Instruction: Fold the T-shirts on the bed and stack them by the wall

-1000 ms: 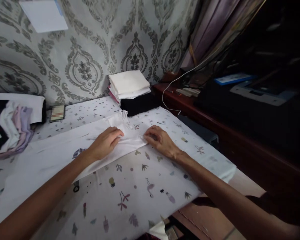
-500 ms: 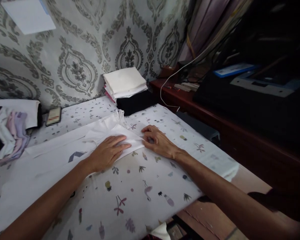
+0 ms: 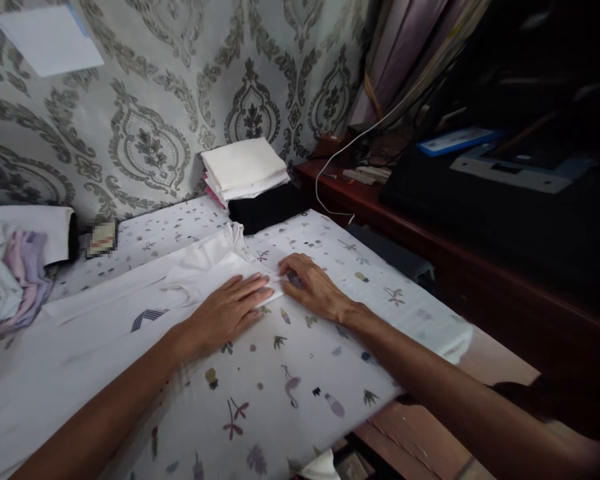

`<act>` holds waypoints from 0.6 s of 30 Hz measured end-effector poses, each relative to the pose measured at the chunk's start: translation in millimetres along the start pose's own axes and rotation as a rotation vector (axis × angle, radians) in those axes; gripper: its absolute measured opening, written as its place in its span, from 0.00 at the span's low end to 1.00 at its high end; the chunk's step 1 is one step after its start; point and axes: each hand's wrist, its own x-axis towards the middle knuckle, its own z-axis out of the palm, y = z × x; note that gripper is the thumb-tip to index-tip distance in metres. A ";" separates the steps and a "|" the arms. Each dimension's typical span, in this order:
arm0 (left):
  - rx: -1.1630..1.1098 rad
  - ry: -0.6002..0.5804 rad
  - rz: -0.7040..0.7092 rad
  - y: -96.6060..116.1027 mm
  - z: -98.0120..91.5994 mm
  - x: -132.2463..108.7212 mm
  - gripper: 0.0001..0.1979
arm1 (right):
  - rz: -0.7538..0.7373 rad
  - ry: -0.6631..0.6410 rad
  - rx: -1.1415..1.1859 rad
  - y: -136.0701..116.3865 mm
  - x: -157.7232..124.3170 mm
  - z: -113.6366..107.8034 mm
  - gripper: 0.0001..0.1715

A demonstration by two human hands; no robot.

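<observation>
A white garment (image 3: 205,270), likely a shirt, lies spread across the patterned sheet (image 3: 260,420), with a small striped patch near its middle. My left hand (image 3: 230,307) rests flat on its near edge, fingers stretched out toward the right. At the garment's right end, my right hand (image 3: 313,287) has its fingers curled and pinches the white cloth. The fingertips of both hands are close together. The far left of the garment runs on beneath and beyond my left forearm.
Folded white cloths (image 3: 245,163) are stacked by the wall, with a folded black cloth (image 3: 267,208) in front. More folded clothes (image 3: 23,267) lie at the left, near a small blurred item (image 3: 103,238). A dark red desk (image 3: 405,227) with a white cable borders the right side.
My left hand has slid a little to the right along the cloth, nearer my right hand. The right hand keeps its pinch. The view has shifted slightly.
</observation>
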 end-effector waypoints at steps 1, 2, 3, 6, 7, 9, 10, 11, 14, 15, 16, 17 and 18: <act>-0.002 -0.017 -0.001 -0.1 0.1 0.0 0.27 | 0.012 0.001 -0.005 -0.1 -0.2 0.0 0.07; -0.004 -0.032 -0.003 -0.1 -0.2 -0.2 0.27 | 0.017 0.000 -0.009 0.2 -0.3 0.3 0.10; -0.006 -0.041 -0.004 0.0 -0.7 -0.4 0.27 | 0.014 -0.002 -0.010 0.8 -0.4 0.7 0.12; -0.010 -0.061 -0.019 0.6 -2.1 -0.5 0.27 | -0.023 -0.001 -0.011 4.3 -0.6 2.9 0.16; -0.009 -0.068 -0.026 0.8 -2.3 -0.2 0.27 | -0.043 -0.003 -0.015 5.8 -0.7 3.8 0.17; -0.008 -0.078 -0.036 1.0 -2.1 0.5 0.28 | -0.105 -0.008 -0.023 8.5 -0.9 5.1 0.18; -0.008 -0.082 -0.037 1.0 -1.8 0.9 0.28 | -0.143 -0.012 -0.027 9.6 -1.0 5.6 0.19; -0.007 -0.083 -0.035 1.0 -1.5 1.2 0.28 | -0.176 -0.016 -0.029 10.3 -1.1 5.9 0.19; -0.006 -0.066 -0.026 1.0 -1.0 1.6 0.28 | -0.208 -0.021 -0.028 10.5 -1.2 5.9 0.20; -0.006 -0.058 -0.024 1.1 -1.1 1.5 0.28 | -0.198 -0.020 -0.028 10.2 -1.3 5.8 0.21; -0.007 -0.051 -0.022 1.3 -1.3 1.3 0.28 | -0.188 -0.018 -0.029 9.7 -1.4 5.7 0.21; -0.009 -0.044 -0.020 1.4 -1.5 1.1 0.27 | -0.179 -0.016 -0.031 9.4 -1.4 5.6 0.20; -0.011 -0.038 -0.018 1.4 -1.7 0.8 0.27 | -0.175 -0.014 -0.034 9.1 -1.5 5.7 0.20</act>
